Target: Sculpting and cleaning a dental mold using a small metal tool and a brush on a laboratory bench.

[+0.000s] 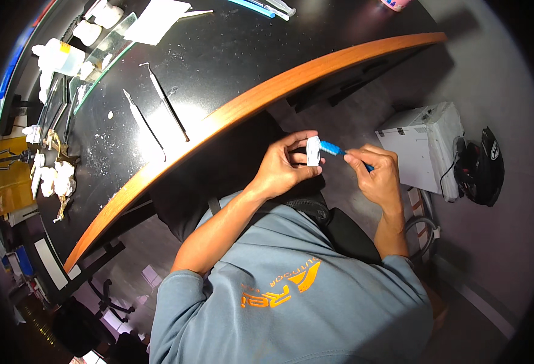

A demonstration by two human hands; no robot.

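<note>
My left hand point(277, 165) is closed round a small white plaster-like block point(313, 151), held upright between the fingers and thumb. It is off the table, in front of my body beyond the wooden edge. My right hand point(379, 177) grips the handle of a blue brush point(330, 148), which slants to the upper left. The brush's blue head touches or nearly touches the right side of the white block. Fingers hide part of the block and much of the handle.
Two thin metal hand tools point(166, 103) lie on the black tabletop point(212, 67) with its wooden edge point(261, 88). A glass plate point(103, 76), a bottle point(66, 59) and white casts point(60, 180) sit at the left. A white box point(406, 155) and black bag point(480, 173) stand at the right.
</note>
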